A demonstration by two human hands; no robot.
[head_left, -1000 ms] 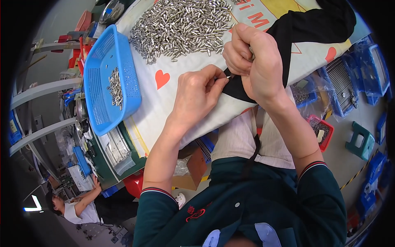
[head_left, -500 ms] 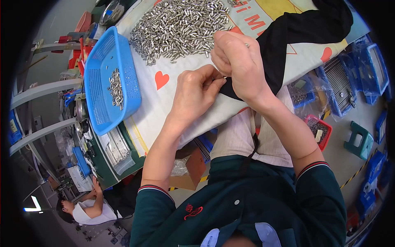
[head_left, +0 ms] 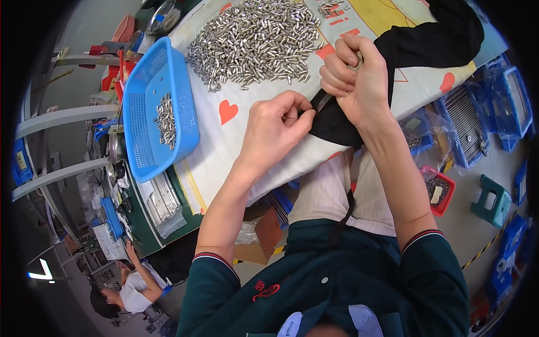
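My left hand (head_left: 275, 126) is closed in a pinch above the patterned tablecloth. Whatever sits between its thumb and fingers is too small and hidden to name. Close by on the right, my right hand (head_left: 359, 78) is curled into a fist, with a bit of something pale showing in its grip. A narrow greyish strip (head_left: 323, 102) shows in the gap between the two hands; I cannot tell what it belongs to. Under and beside my right hand lies a long black cloth (head_left: 337, 124). Beyond my hands spreads a large heap of small silvery metal pins (head_left: 255, 42).
On the left stands a blue perforated basket (head_left: 188, 121) with some metal parts (head_left: 167, 121) inside. Bundled metal rods (head_left: 160, 199) lie near it. Rightward on the floor are a red bin (head_left: 449, 196), a green stool (head_left: 491, 201) and blue trays (head_left: 460, 123). A person (head_left: 135, 289) sits at lower left.
My right hand has drawn away from my left, to the right, opening a gap between them. My left hand keeps its pinch. The whole view has shifted slightly.
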